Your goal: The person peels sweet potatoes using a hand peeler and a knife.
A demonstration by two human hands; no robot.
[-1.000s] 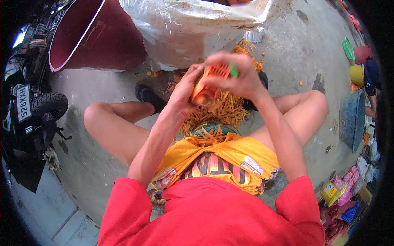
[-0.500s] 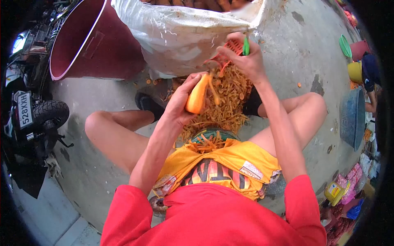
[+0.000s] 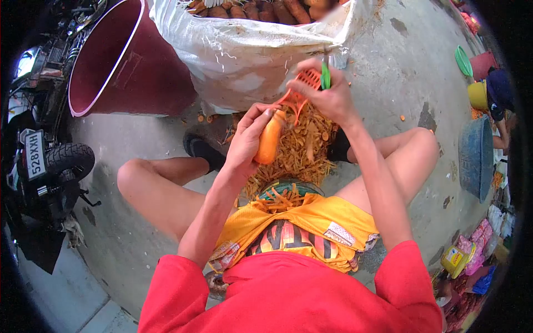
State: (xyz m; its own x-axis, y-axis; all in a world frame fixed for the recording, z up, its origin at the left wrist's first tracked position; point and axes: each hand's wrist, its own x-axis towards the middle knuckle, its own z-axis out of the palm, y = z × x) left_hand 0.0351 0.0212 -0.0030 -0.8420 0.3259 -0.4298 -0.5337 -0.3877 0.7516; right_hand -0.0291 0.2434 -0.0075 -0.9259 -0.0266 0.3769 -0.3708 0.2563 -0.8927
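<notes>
My left hand (image 3: 248, 139) grips an orange carrot (image 3: 268, 143), held upright in front of me. My right hand (image 3: 327, 93) holds an orange peeler with a green part (image 3: 302, 91), its blade resting at the carrot's top end. Below both hands lies a heap of carrot peelings (image 3: 297, 150) on the concrete ground, between my bare knees. More peelings sit on the yellow cloth (image 3: 311, 213) over my lap.
A white sack (image 3: 244, 50) full of unpeeled carrots stands just beyond the hands. A maroon tub (image 3: 119, 61) lies tipped at the upper left, a motorbike (image 3: 44, 161) at the left edge. Basins and another person (image 3: 497, 94) are at the right.
The right hand had swept the peeler away from the carrot's tip half a second ago; it has now come back to the carrot's top. The left hand keeps the carrot.
</notes>
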